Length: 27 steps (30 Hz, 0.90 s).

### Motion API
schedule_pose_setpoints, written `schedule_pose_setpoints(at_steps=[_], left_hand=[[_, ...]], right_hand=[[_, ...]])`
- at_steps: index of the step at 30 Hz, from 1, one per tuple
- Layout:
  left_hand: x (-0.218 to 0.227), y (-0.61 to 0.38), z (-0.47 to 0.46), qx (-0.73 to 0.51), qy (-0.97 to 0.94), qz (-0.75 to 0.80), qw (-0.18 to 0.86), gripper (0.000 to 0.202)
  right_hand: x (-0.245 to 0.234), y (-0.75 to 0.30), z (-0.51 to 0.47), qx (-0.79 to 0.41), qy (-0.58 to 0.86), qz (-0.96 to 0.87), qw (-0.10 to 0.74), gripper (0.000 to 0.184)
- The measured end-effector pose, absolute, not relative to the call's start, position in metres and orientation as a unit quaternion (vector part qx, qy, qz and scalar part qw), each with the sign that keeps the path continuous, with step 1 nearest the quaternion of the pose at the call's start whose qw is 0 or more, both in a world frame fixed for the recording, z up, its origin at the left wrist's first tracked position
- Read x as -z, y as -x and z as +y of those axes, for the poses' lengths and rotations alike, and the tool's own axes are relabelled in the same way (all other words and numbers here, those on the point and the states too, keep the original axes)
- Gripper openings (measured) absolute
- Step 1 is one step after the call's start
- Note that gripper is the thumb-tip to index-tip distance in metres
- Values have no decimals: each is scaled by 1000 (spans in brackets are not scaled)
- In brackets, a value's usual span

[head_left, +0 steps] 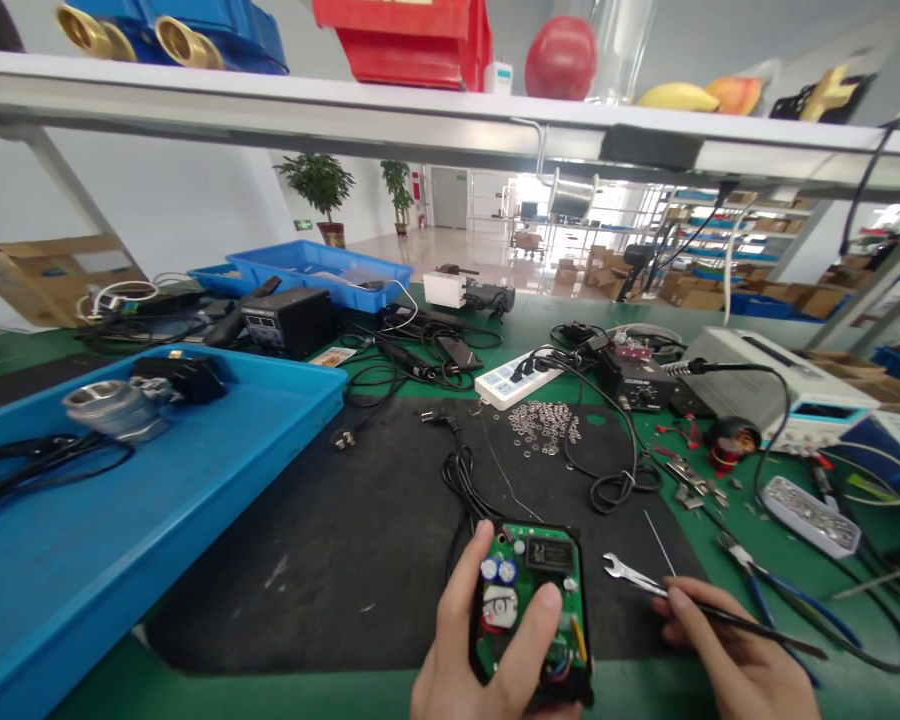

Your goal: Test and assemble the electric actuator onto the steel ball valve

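Note:
My left hand [487, 650] is closed round a small black housing with a green circuit board [532, 600] in it, thumb on the left edge and a finger lying across the board. A black cable runs from the housing up over the black mat [330, 550]. My right hand [727, 655] pinches a thin black-handled tool [750, 622], its metal tip pointing up and left near a small open-end spanner [630, 572] on the mat.
A big blue tray [157, 500] with a metal fitting and cables fills the left. Behind lie a pile of small metal rings [544, 425], a white power strip [514, 380], a soldering station [641, 385], blue-handled pliers [776, 590], a white bench instrument [787, 385] and tangled cables.

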State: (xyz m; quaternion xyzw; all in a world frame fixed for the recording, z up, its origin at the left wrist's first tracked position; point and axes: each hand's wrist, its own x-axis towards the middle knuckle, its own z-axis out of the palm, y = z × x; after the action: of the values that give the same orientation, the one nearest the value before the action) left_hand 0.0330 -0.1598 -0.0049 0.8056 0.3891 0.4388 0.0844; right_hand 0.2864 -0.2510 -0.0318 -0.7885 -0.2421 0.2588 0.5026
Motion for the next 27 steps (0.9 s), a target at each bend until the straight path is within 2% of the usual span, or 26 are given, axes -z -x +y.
schedule_pose_setpoints(at_steps=[4, 13, 20, 27], left_hand=[[-10, -40, -147, -442, -818, 366, 50, 68], [-37, -59, -133, -395, -827, 395, 53, 68], [-44, -66, -122, -337, -842, 420, 28, 86], [-50, -72, -125, -349, -828, 439, 15, 76]], right_hand=[[32, -278, -247, -247, 780, -245, 520, 67], [34, -274, -244, -260, 734, -294, 555, 55], [40, -278, -244, -262, 706, -312, 579, 48], [46, -280, -242, -267, 689, -310, 598, 49]])
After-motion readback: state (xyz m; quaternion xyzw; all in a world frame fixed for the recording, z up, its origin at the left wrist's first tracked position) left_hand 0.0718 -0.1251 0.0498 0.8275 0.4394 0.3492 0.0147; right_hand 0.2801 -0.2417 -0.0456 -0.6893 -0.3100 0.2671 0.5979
